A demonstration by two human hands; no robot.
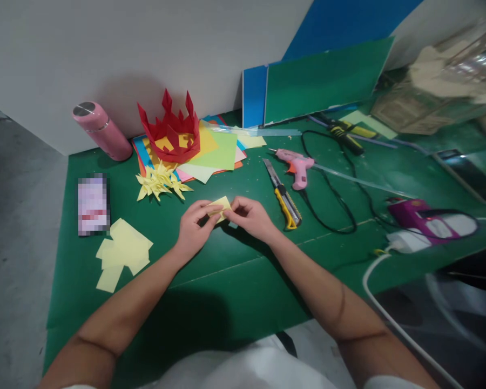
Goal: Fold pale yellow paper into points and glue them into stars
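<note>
Both my hands meet over the middle of the green table mat [227,281]. My left hand [194,224] and my right hand [249,216] pinch a small pale yellow folded paper [220,207] between their fingertips, just above the mat. Left of my hands lies a loose pile of pale yellow paper squares [123,253]. Beyond my hands sits a cluster of several folded yellow paper pieces [160,182], and behind it a red paper crown [170,132] rests on a stack of coloured paper sheets [214,151].
A pink bottle [101,131] lies at the back left, with a phone [92,204] nearer. Right of my hands: a yellow utility knife [285,197], a pink glue gun [297,165] with black cord, a purple device [425,221], white cable. Green and blue boards [324,81] lean against the wall.
</note>
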